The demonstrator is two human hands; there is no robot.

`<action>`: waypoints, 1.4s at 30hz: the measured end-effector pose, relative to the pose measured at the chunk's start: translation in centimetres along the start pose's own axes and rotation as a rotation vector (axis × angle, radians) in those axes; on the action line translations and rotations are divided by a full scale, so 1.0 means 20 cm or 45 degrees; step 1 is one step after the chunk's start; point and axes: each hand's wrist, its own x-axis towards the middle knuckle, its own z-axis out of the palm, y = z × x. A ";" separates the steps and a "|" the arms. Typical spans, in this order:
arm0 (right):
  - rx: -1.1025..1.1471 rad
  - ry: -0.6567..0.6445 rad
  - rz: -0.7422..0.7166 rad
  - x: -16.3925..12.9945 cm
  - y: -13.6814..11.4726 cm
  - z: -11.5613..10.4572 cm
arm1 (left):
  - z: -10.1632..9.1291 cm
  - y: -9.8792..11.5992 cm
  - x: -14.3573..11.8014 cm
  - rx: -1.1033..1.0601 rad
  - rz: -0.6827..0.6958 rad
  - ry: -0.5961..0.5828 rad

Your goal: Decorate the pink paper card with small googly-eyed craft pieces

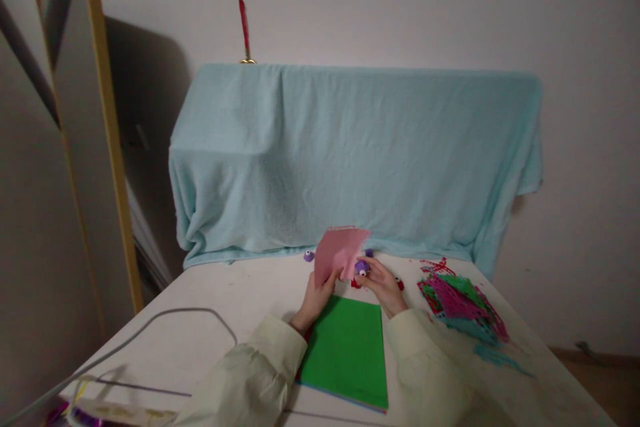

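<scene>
A pink sheet with a ragged, notched edge at its top and right is gripped in my left hand, thumb in front. My right hand has its fingers around a small purple craft punch with a white round part, close by the sheet's right edge. Whether the punch bites the sheet, I cannot tell. Below both hands lies a stack of coloured sheets, a green sheet on top. Red scraps show just under the punch.
Another purple punch stands by the cloth, and a red one sits partly behind my right hand. Punched sheets are heaped at the right. A grey cable crosses the left. Light blue cloth hangs behind the white table.
</scene>
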 end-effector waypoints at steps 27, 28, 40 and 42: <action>0.087 0.123 -0.014 0.03 0.07 -0.02 | -0.01 -0.02 -0.02 0.006 -0.034 -0.088; 0.086 0.125 -0.010 0.03 0.07 -0.02 | -0.01 -0.02 -0.02 0.008 -0.041 -0.088; 0.024 0.088 0.037 0.01 0.04 0.00 | 0.00 0.01 -0.03 0.045 -0.090 -0.131; 0.024 0.065 0.061 0.01 0.05 0.00 | -0.01 0.01 -0.03 0.060 -0.045 -0.150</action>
